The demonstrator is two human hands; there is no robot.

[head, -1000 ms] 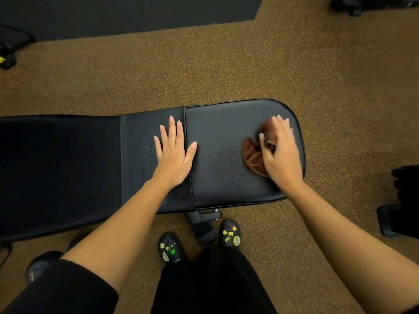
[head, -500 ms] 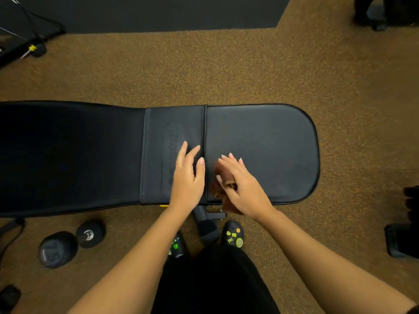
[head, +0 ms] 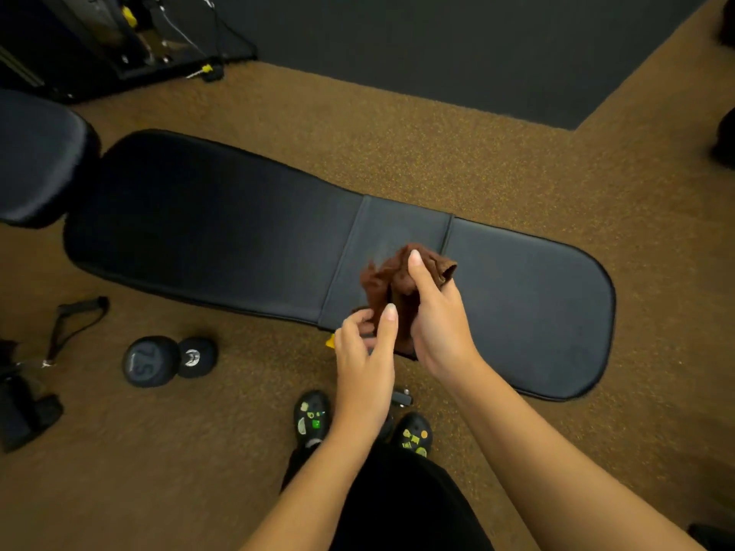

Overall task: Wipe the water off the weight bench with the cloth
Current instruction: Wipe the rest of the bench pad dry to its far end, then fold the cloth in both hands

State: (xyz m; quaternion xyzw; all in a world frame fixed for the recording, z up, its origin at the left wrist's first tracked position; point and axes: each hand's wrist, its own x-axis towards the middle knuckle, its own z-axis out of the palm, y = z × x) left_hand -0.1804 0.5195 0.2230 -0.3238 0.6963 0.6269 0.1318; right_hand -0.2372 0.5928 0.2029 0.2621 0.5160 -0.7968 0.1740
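The black padded weight bench [head: 222,244] runs from upper left to lower right across the brown floor. A crumpled brown cloth [head: 387,280] is lifted off the pad, above the bench's near edge by the seam. My right hand [head: 437,316] grips the cloth, thumb up against its top. My left hand [head: 366,351] pinches the cloth's lower corner from the left. The seat pad [head: 537,304] to the right looks dark and smooth; no water drops are plain to see.
A black dumbbell [head: 167,359] lies on the floor left of my feet, with a strap handle [head: 75,316] and dark gear beyond it. Another black pad [head: 35,161] sits at far left. A cable machine base [head: 131,37] stands at top left. My shoes [head: 314,417] stand below the bench.
The cloth has come up off the bench pad. My left hand left the pad and took hold of the cloth's lower part. The view swung left, showing more of the bench.
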